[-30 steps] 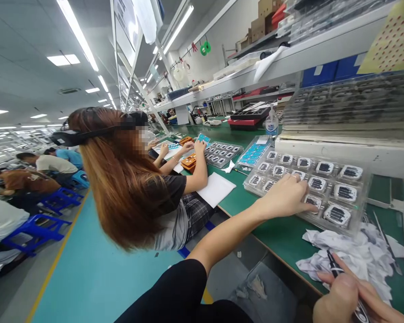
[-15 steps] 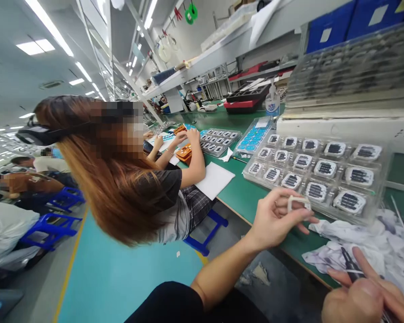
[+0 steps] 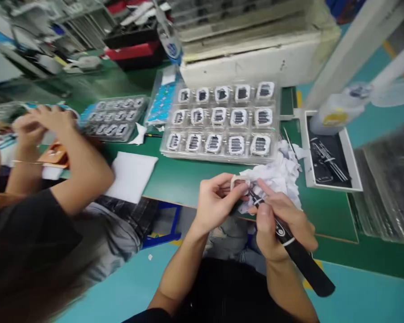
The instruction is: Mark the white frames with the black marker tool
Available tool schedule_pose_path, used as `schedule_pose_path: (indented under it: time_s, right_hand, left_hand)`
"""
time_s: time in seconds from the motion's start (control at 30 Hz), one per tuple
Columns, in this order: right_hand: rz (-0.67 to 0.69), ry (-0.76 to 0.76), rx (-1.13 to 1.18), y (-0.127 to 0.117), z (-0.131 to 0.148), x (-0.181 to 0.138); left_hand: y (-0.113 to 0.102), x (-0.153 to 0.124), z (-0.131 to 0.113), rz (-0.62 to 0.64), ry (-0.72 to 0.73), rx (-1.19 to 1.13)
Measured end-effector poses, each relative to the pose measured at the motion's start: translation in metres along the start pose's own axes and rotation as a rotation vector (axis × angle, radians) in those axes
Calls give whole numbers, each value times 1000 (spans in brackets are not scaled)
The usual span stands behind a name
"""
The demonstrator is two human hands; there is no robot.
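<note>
My left hand [image 3: 212, 204] pinches a small white plastic frame [image 3: 239, 181] with rounded corners between thumb and fingers. My right hand [image 3: 284, 220] is closed around a thick black pen-shaped tool [image 3: 305, 262] with pale rings and a round button. The tool's thin tip points up and left, close to the frame; whether they touch I cannot tell. Behind both hands, a clear plastic tray [image 3: 218, 157] carries rows of white square parts with dark stripes. Crumpled white cloth [image 3: 283, 172] lies just beyond my right hand.
A co-worker's arm [image 3: 82, 157] reaches over the bench at left, near another clear tray [image 3: 112, 119]. A folded white cloth [image 3: 131, 177] lies between us. At right stand a white box [image 3: 355, 179] holding black tools, a bottle [image 3: 336, 114] and stacked clear trays [image 3: 387, 188].
My view has swung right and down toward the bench. My hands, apart before, have come together, bringing the black tool's tip close to the white frame.
</note>
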State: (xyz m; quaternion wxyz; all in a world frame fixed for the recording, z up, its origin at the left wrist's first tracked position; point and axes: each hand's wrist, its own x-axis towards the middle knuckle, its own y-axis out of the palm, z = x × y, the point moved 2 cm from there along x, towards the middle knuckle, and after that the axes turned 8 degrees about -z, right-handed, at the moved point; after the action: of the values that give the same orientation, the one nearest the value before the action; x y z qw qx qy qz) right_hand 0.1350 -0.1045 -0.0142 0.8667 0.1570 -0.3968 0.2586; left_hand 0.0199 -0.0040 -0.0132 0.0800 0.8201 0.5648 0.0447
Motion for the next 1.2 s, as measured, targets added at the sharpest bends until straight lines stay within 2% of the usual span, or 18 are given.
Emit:
schedule_pose_path:
  time_s: [0.1,0.23,0.37,0.63,1.2]
  right_hand:
    - [-21,-32,18,6,0,2]
    - [21,-27,1,7,4,4]
    - [50,14,-20,7,8,8]
    - [21,-1,-92,8,8,9]
    - [14,5,-138,7,10,7]
  left_hand:
    - [-1,-4,0,22,23,49]
    - [-2,-8,1,43,77,154]
    - [-4,-9,-2,16,131,255]
    - [-1,-12,0,-11,137,281]
    - [1,-13,-4,23,287,329]
